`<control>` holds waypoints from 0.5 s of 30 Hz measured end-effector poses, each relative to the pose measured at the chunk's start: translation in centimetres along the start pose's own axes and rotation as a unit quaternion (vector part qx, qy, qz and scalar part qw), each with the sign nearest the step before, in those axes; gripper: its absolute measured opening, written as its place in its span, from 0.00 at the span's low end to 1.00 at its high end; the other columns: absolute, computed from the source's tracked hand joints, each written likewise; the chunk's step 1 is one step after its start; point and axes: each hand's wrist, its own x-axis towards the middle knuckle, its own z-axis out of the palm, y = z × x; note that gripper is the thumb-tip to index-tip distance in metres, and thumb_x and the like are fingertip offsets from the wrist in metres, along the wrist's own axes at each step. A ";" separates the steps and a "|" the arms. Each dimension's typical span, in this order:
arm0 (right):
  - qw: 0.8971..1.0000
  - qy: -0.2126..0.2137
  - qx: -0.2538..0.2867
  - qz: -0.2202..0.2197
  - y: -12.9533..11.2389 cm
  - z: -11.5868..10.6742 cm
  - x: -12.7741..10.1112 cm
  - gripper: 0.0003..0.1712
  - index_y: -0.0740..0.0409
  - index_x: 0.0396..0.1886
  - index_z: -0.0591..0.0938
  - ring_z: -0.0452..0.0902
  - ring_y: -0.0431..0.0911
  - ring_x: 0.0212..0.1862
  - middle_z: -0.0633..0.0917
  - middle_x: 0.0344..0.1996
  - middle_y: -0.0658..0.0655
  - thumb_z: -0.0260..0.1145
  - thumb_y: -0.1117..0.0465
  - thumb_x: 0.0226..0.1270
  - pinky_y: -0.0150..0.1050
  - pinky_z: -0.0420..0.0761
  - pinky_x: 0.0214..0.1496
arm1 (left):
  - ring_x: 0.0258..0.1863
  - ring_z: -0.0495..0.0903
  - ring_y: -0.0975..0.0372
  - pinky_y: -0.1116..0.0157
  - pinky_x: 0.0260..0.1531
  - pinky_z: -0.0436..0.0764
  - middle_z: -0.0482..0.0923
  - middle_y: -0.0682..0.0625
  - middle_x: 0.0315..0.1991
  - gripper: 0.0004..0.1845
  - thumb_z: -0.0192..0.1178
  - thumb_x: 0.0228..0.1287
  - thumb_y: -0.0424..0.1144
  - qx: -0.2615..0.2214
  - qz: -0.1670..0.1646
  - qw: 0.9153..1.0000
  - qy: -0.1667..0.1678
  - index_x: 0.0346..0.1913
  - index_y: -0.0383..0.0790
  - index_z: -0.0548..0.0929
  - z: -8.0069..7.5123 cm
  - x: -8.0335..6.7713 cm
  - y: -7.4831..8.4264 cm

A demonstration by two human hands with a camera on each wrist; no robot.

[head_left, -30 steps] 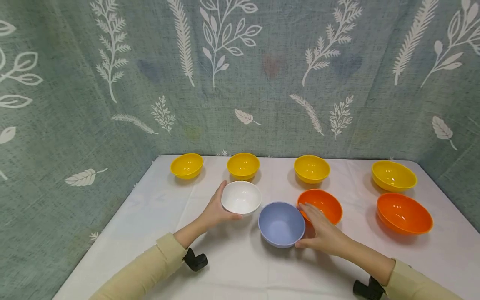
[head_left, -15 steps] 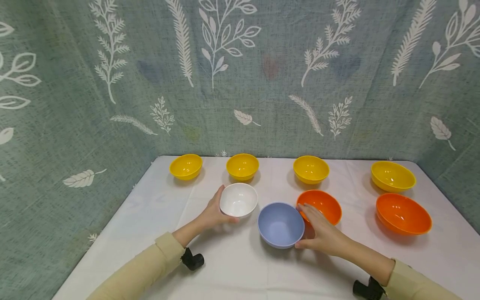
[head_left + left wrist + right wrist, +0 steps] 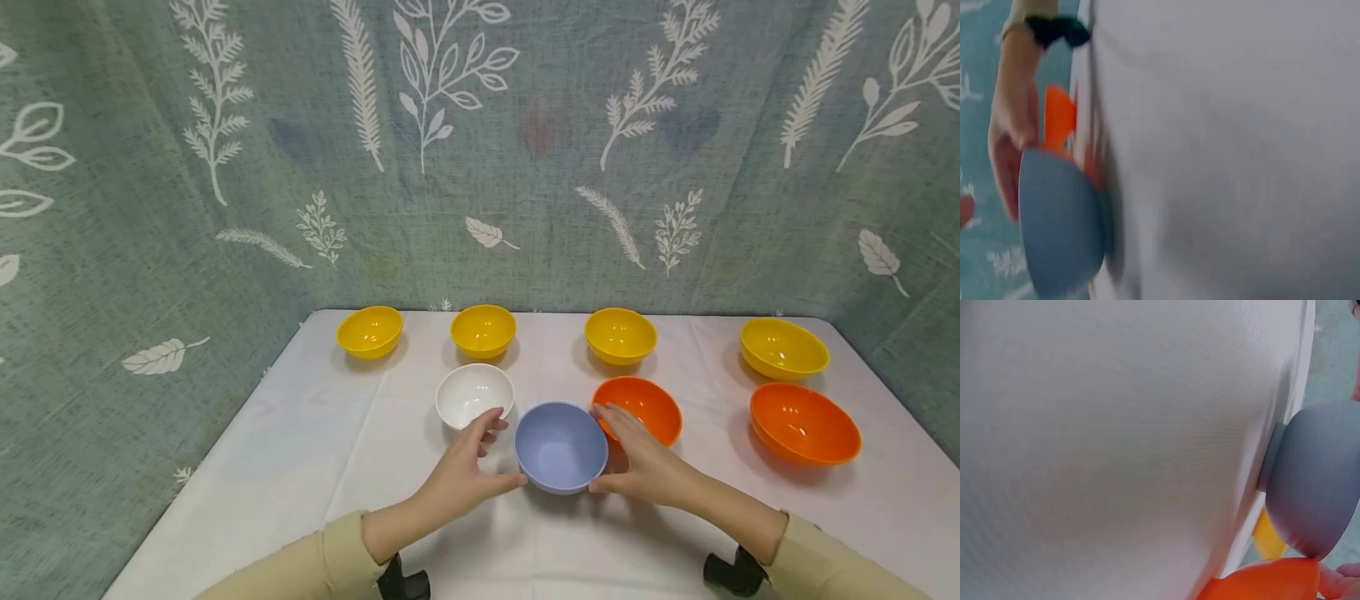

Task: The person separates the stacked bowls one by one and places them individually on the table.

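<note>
At the far left of the back row a small yellow bowl (image 3: 369, 331) stands on the white tablecloth (image 3: 300, 450), a second yellow bowl (image 3: 483, 330) beside it. In front of that, the white bowl (image 3: 474, 394) stands free. The left hand (image 3: 465, 475) lies just below it — thumb tip against the left wall of the blue bowl (image 3: 560, 446), fingers loosely curled near the rim, not plainly clamped. The blue bowl stands upright at mid-table. The right hand (image 3: 645, 467) cups its right side, fingers spread against the wall and touching the orange bowl (image 3: 637, 408) behind. Further right come a third yellow bowl (image 3: 620, 335), a larger yellow bowl (image 3: 783, 348) and a larger orange bowl (image 3: 805, 422).
</note>
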 end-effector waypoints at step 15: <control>1.000 -0.002 0.010 -0.008 0.2 0.0 0.0 0.55 0.70 0.65 0.60 0.54 0.65 0.65 0.66 0.63 0.68 0.75 0.48 0.43 0.63 0.57 0.62 | 0.68 0.53 0.48 0.47 0.61 0.61 0.45 0.38 0.71 0.65 0.76 0.35 0.50 0.057 -0.041 0.995 -0.066 0.71 0.32 0.43 4.0 2.1 0.6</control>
